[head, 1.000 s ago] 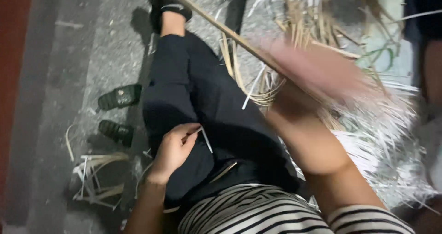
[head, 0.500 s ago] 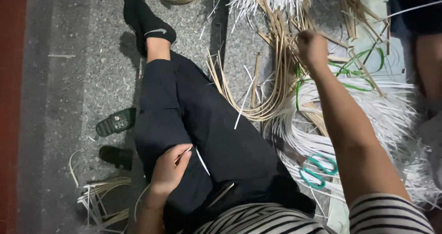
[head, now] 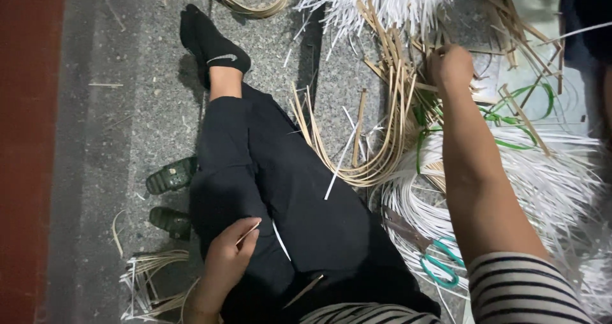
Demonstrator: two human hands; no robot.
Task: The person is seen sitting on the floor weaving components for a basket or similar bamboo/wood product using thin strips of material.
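On speckled stone floor, left hand (head: 224, 255) fingers pinching thin cane sliver (head: 247, 232), right hand (head: 450, 66) fisted among flat tan strips (head: 390, 117).

Open grey floor (head: 115, 107) on the left side, black-trousered legs (head: 274, 190) across the middle, tan cane strips (head: 382, 126) and white strips (head: 542, 184) crowding the right, right hand (head: 451, 66) among them, teal scissors (head: 440, 266) beside the arm.

Dry, matt tan cane strips (head: 382, 139) are seen beside glossy white plastic strips (head: 542, 177). A rough, speckled stone floor (head: 127, 107) is shown under matt black cloth trousers (head: 287, 190).
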